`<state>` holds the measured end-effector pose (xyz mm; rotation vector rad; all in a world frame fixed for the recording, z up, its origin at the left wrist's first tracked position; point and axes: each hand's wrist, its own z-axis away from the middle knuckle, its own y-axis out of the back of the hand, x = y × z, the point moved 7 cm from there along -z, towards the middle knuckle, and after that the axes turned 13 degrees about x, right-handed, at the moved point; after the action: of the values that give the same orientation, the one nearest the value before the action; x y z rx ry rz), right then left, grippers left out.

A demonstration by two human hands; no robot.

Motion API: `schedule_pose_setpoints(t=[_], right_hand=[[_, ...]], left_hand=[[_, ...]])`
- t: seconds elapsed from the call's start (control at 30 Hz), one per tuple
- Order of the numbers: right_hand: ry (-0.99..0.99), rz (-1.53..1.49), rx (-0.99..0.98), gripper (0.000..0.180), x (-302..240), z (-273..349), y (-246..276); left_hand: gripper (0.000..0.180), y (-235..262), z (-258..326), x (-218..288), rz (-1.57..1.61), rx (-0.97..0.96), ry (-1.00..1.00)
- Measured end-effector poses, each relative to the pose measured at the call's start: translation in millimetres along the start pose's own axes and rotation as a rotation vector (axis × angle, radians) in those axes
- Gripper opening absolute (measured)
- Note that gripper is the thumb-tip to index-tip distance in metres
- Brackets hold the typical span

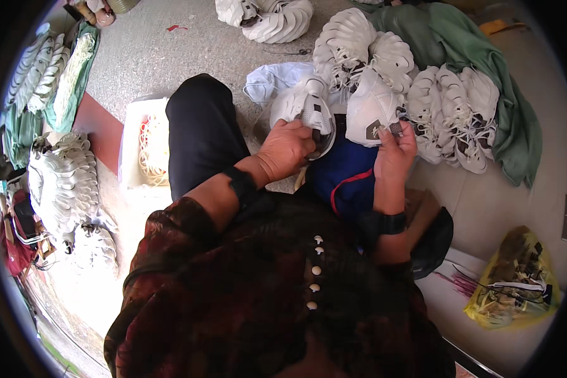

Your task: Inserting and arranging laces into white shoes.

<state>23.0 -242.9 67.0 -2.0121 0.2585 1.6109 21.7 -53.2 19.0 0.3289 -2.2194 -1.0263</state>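
My left hand [285,148] is closed on a white shoe upper [301,103] with a dark opening, held above my lap. Around that upper curves a clear, shiny rim [261,131]; I cannot tell what it belongs to. My right hand [395,154] pinches the lower edge of a second white shoe upper [370,106], beside a dark grey patch. This upper stands upright, its top toward the stacks behind. Dark bands circle both wrists.
Nested stacks of white shoe uppers lie ahead [343,47], at right [450,113] and left [66,179]. Green cloth [513,120] borders the right ones. A white box [132,148] of tangled pale laces sits by my left knee. A yellow bag [513,283] of scraps lies lower right.
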Motion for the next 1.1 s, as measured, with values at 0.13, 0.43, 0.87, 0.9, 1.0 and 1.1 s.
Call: schedule_pose_setpoints(t=[0.13,0.43,0.87,0.9,1.0,1.1], right_hand=[[0.081,0.017,-0.001,0.026,-35.9,-9.3,4.5],[0.519,0.879,-0.727,0.029,69.4,73.6,-78.7],[0.189,0.294,0.262,0.007,22.8,7.5,4.4],[0.230,0.432,0.176,0.014,30.6,6.2,1.5],[0.510,0.856,0.005,0.045,39.1,21.8,-30.7],[0.534,1.053,-0.071,0.060,57.3,26.2,-43.9]], left_hand=[[0.030,53.8,9.9,-45.9,0.659,0.438,0.487],[0.023,162.1,7.3,-72.3,0.930,0.862,0.537],[0.028,35.9,-9.0,28.0,0.105,0.005,0.007],[0.028,32.7,-12.5,29.1,0.104,0.002,-0.008],[0.031,25.2,-11.3,31.8,0.081,-0.149,0.005],[0.024,30.0,-14.0,31.8,0.283,-0.120,0.072]])
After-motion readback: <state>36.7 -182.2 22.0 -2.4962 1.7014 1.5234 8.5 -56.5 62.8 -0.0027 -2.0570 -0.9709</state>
